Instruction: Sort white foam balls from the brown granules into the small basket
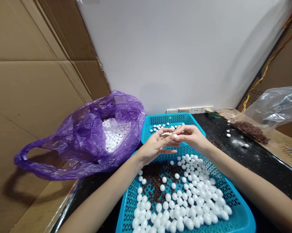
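My left hand [157, 142] and my right hand [189, 136] meet above the far edge of a turquoise perforated plastic basket [243, 210]. Between their fingertips they pinch one small white ball [175, 137]. The other fingers of my left hand stretch out loosely underneath. Below lie many smooth white balls [201, 194], slightly egg-shaped, heaped mostly on the basket's right and near side. Dark reddish-brown crumbly bits [153, 178] cover part of its floor on the left.
A second turquoise basket [196, 124] behind holds several white pieces. On the left an open purple plastic bag [82, 139] contains many white balls [115, 132]. At right are loose brown bits [251, 131], a clear plastic bag [279, 103], a yellow wire [264, 72] and wall sockets [196, 110].
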Action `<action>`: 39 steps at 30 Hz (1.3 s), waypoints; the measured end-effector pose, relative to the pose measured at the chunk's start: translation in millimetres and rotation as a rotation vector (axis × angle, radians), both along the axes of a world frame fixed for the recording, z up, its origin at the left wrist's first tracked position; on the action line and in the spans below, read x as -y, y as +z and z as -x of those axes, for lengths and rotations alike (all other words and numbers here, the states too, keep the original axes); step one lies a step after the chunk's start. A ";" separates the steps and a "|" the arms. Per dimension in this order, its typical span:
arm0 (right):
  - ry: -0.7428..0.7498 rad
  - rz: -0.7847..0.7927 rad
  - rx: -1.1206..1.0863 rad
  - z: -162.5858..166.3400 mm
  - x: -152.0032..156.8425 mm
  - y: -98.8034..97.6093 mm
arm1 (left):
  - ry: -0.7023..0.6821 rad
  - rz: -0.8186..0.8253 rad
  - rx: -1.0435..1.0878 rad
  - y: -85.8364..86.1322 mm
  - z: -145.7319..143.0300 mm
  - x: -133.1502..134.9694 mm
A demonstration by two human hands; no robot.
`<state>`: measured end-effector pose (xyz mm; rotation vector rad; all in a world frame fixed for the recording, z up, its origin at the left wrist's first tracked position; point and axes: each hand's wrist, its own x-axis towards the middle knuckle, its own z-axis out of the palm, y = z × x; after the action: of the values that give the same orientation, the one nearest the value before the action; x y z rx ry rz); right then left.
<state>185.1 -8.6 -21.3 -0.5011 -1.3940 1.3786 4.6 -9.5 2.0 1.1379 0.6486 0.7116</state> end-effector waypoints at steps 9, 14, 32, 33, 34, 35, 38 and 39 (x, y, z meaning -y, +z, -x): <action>0.022 0.024 -0.028 2.1 1.3 0.5 | -0.038 -0.015 0.103 3.7 -0.1 1.8; 0.014 0.014 -0.029 1.8 2.0 0.0 | 0.018 -0.036 0.056 2.1 0.7 -0.6; -0.068 0.010 -0.014 -1.2 1.0 -3.4 | 0.125 -0.275 -0.096 2.4 0.9 1.6; -0.065 0.007 -0.013 -1.6 0.5 -3.8 | 0.129 -0.274 -0.101 2.0 0.7 1.4; -0.062 0.004 -0.012 -1.8 -0.1 -4.2 | 0.132 -0.271 -0.104 1.5 0.6 1.3; -0.060 0.002 -0.013 -2.0 -0.6 -4.6 | 0.135 -0.268 -0.105 0.9 0.4 1.1; -0.056 -0.003 -0.013 -2.2 -1.8 -5.2 | 0.142 -0.256 -0.089 -1.3 0.1 0.8; -0.056 -0.006 -0.013 -2.2 -2.0 -5.2 | 0.145 -0.250 -0.080 -2.0 0.1 0.7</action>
<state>187.3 -6.6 -26.5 -0.5223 -1.3631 1.3303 4.5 -10.2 0.0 1.3644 0.7293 0.8922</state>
